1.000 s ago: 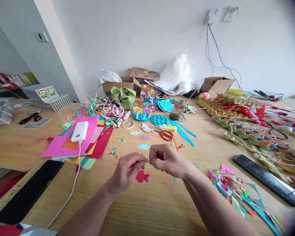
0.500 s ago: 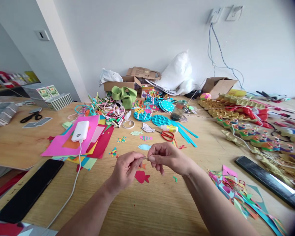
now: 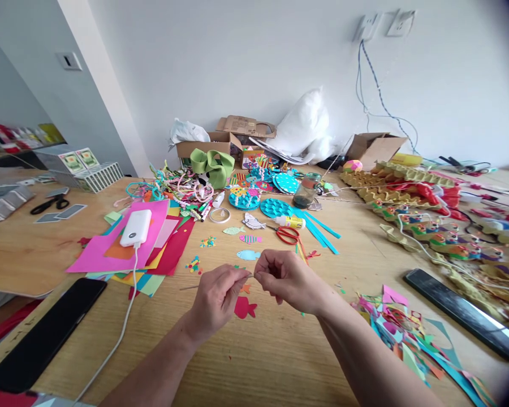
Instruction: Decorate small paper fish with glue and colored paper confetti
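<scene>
My left hand (image 3: 218, 297) is closed around a thin stick (image 3: 189, 288), whose one end sticks out past the hand to the left. My right hand (image 3: 285, 277) pinches close to the other end, fingertips almost meeting those of the left; what it grips is too small to make out. Just below the hands lies a red paper fish (image 3: 245, 308), with a small orange paper piece (image 3: 245, 289) partly hidden above it. Beyond them are a blue paper fish (image 3: 248, 255), a pink striped fish (image 3: 250, 239), a pale green fish (image 3: 233, 230) and a white fish (image 3: 253, 221).
Red-handled scissors (image 3: 287, 235) and a glue bottle (image 3: 292, 222) lie beyond my right hand. Coloured paper sheets (image 3: 182, 249) with a power bank (image 3: 136, 228) are at left. Phones (image 3: 46, 333) flank the work area. Paper scraps (image 3: 401, 328) and egg cartons (image 3: 441, 237) fill the right.
More of the thin stick shows to the left of my left hand. My right hand's fingers are curled in closer. The view has shifted slightly.
</scene>
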Motion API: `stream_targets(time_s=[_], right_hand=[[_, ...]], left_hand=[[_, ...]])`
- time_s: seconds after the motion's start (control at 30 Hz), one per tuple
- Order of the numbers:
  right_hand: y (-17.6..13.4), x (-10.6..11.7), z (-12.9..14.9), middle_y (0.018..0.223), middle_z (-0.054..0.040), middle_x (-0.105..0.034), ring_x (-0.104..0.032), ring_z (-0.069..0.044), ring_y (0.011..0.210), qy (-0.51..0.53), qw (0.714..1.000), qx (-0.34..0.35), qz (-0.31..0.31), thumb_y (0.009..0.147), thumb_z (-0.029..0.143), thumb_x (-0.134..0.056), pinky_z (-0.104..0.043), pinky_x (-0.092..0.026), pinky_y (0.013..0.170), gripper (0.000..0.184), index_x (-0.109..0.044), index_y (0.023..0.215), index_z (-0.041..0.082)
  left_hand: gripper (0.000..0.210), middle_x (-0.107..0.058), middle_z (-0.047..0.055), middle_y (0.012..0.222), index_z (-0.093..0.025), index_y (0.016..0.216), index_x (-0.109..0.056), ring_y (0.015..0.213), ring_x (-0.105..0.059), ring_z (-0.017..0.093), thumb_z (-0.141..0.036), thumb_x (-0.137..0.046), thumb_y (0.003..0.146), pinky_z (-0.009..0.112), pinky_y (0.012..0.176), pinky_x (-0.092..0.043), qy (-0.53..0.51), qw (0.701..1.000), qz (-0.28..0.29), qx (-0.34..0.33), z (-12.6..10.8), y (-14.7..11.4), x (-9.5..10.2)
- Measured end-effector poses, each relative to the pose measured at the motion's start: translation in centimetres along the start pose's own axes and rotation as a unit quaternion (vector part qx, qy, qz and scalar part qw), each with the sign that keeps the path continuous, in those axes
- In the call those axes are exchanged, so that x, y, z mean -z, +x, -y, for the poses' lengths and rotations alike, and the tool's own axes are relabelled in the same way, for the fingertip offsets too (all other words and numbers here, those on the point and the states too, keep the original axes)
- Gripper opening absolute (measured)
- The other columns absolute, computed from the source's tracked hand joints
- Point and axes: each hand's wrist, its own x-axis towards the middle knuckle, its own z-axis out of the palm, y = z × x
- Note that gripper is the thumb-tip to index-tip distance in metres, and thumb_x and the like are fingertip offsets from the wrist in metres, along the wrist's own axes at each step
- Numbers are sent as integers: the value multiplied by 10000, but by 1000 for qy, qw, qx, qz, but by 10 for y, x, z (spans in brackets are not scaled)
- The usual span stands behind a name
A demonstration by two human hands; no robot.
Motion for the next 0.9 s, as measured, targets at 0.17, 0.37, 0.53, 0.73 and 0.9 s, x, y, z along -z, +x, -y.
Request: stream_targets(time_s=[0.17,0.37,0.53,0.73,0.9], right_hand=[[1,-2,0,546,68,-444,-370,-64,501,-70,997,22,-28,659,158,-539,-199,-275,447,50,-506,637,189],[4,0,-4,556,53,-477,-405,-76,510,-133,987,50,-78,707,182,-548,-208,-294,466,54,-522,660,189],[-3,14,1,646,31,-514,-488,-100,539,-55,996,40,-60,816,257,-494,-210,-401,465,87,-498,746,206],[-47,37,8,595,36,-457,-474,-100,515,-116,993,-34,6,877,285,-415,-216,-406,483,219,-400,669,219],[-126,38,-27,552,22,-523,-444,-100,488,-312,932,-93,160,791,279,-579,-224,-312,448,229,-534,582,199]], left_hand=[[143,-644,14,696,-172,957,-635,615,-597,124,-115,-505,939,216,567,-457,-32,999,8,23,0,-2,-2],[206,-631,-3,622,-157,853,-637,541,-575,103,-245,-492,970,200,537,-450,-200,959,94,176,-8,1,3],[208,-638,-1,657,-156,915,-654,593,-599,111,-286,-503,974,216,589,-485,-214,954,53,203,-3,1,5],[173,-631,-17,676,-177,925,-612,576,-571,92,-343,-568,948,195,544,-468,-177,950,-114,231,9,3,7],[231,-705,21,736,-179,937,-552,561,-624,112,-403,-602,922,208,510,-501,-238,911,-193,275,10,7,10]])
